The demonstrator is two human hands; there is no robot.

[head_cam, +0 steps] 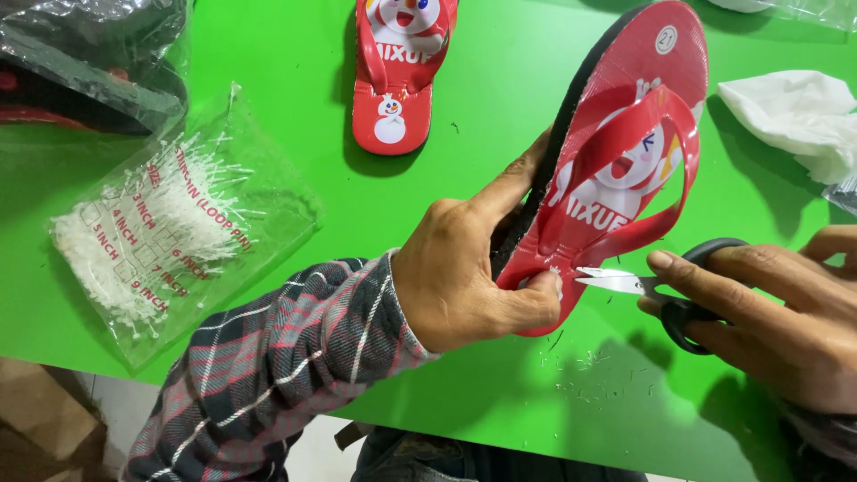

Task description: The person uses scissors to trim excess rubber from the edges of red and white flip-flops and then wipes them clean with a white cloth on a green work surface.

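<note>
Flip-flop, red with a black sole edge and a cartoon snowman printed on its footbed, is held tilted up above the green table, its toe end pointing away. The left hand is clamped on its heel end, thumb pressed on the red face, fingers behind the sole. The right hand is closed through the black handles of small scissors, whose silver blades are slightly parted with the tips right at the heel edge beside the left thumb. Fine clippings lie scattered on the table just below, so some trimming looks done already; the blades at the edge suggest more remains on this one. A second flip-flop of the same print lies flat near the far edge, and whether it has been trimmed cannot be told. To the left lies a clear rectangular bag of white plastic loop pins with red lettering on its face. A dark item in clear wrap sits in the far left corner, and crumpled white tissue at the right.
</note>
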